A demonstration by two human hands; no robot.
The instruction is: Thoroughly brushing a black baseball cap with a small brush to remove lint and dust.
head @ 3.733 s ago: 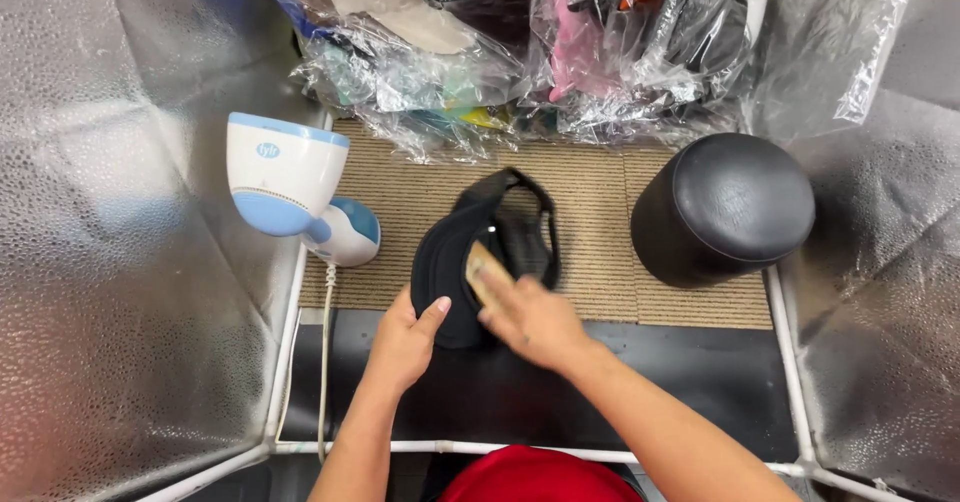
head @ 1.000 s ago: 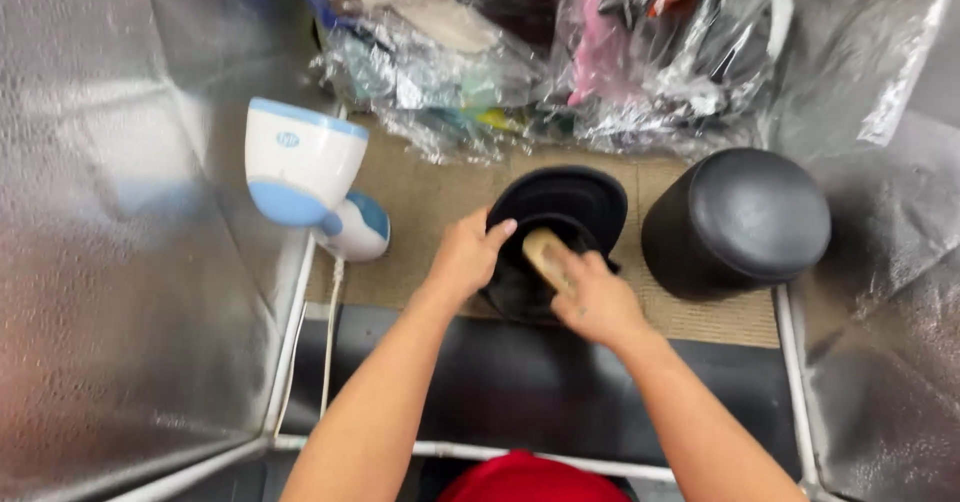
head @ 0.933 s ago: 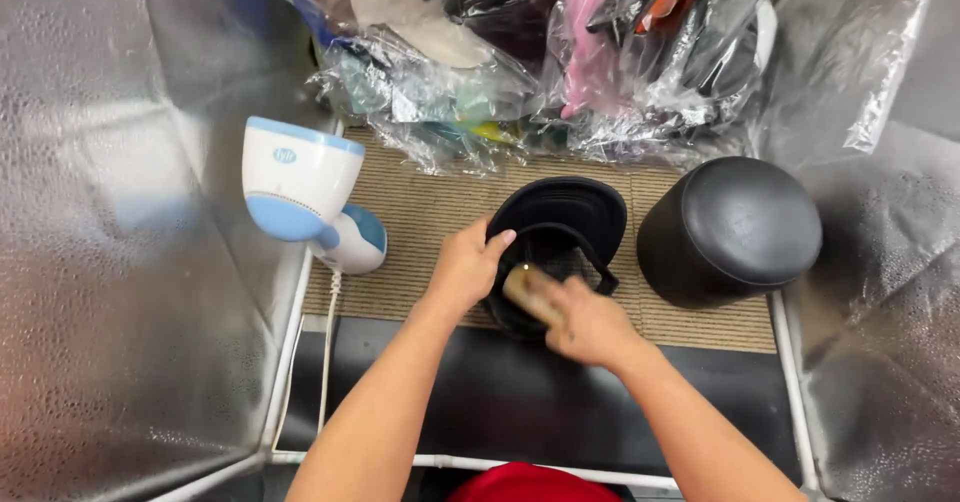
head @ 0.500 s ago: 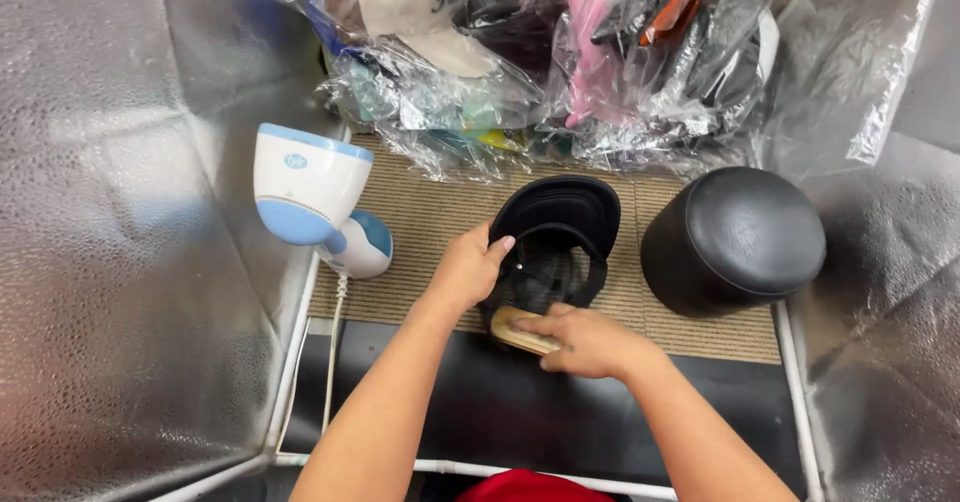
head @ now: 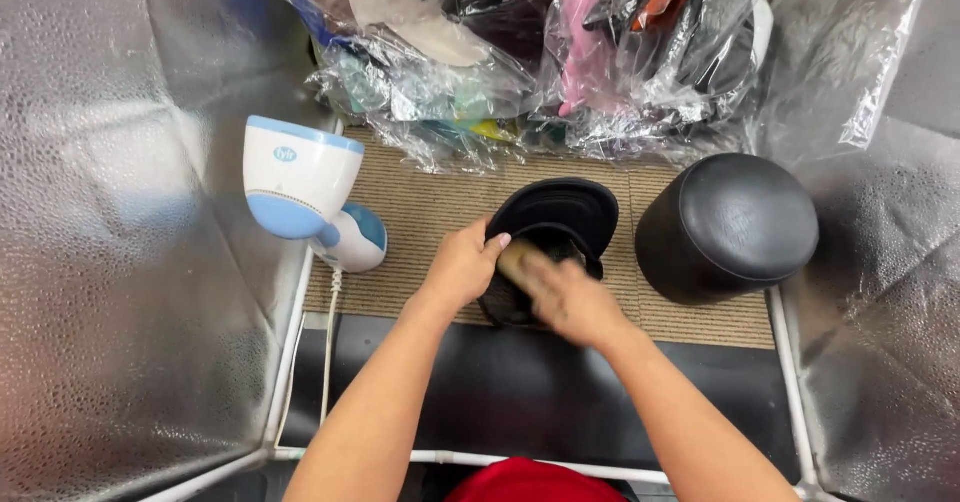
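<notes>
Head view: one black cap [head: 560,217] lies at the centre of the frame, upside down with its hollow facing up, on a tan woven mat [head: 420,212] that covers the worktop. The left hand [head: 462,267] grips the cap's left rim, fingers curled over the edge and thumb outside. The right hand [head: 565,297] is motion-blurred over the cap's opening; its fingers appear closed around a small tan object [head: 515,259], probably a brush or pad, but the grip cannot be told exactly.

Step in hand, as judged: working the inside of the cap with the tan object while the left hand steadies it. The next move calls for a firm hold on the rim so the cap does not turn, and strokes kept inside the hollow.

Count:
- Caps being handled: one.
- Tan objects: one.
- Black rounded stand [head: 728,224], right of centre, near the cap: one.
- White-and-blue handheld steamer [head: 305,192], left of centre, with one cord trailing toward the lower edge: one.
- Heap of clear plastic bags [head: 540,52] holding further items, upper centre; number cannot be told.
- Silver foil walls [head: 110,242], left and right.
</notes>
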